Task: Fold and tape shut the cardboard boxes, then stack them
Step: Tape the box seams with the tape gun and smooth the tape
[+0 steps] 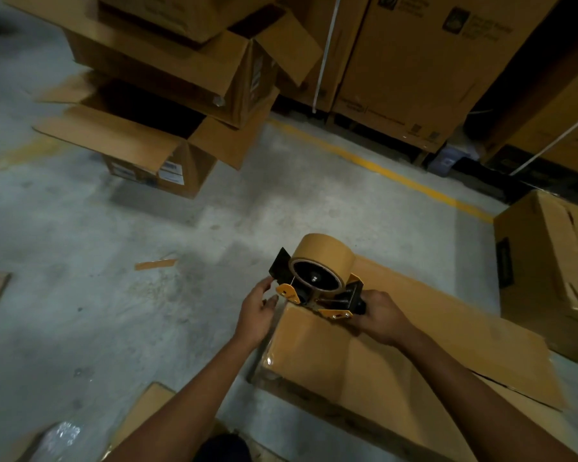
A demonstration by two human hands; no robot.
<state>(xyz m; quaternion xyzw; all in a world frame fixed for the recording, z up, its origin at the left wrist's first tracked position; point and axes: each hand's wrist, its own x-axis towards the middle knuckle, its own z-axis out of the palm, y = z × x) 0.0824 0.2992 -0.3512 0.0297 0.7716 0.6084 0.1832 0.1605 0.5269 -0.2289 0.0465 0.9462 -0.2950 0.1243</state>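
Observation:
A closed cardboard box (pixel 414 355) lies on the floor in front of me, with brown tape along its top. My right hand (pixel 379 316) grips the handle of a tape dispenser (pixel 321 278) that carries a brown tape roll and sits at the box's far left corner. My left hand (pixel 259 306) is beside the dispenser's left end, fingers relaxed, fingertips near the black blade guard and holding nothing that I can see.
A stack of open boxes (pixel 167 105) with raised flaps stands at the back left. Tall strapped cartons (pixel 414 61) line the back wall behind a yellow floor line (pixel 381 168). Another closed box (pixel 554 275) sits at the right. A tape scrap (pixel 156 264) lies on the concrete.

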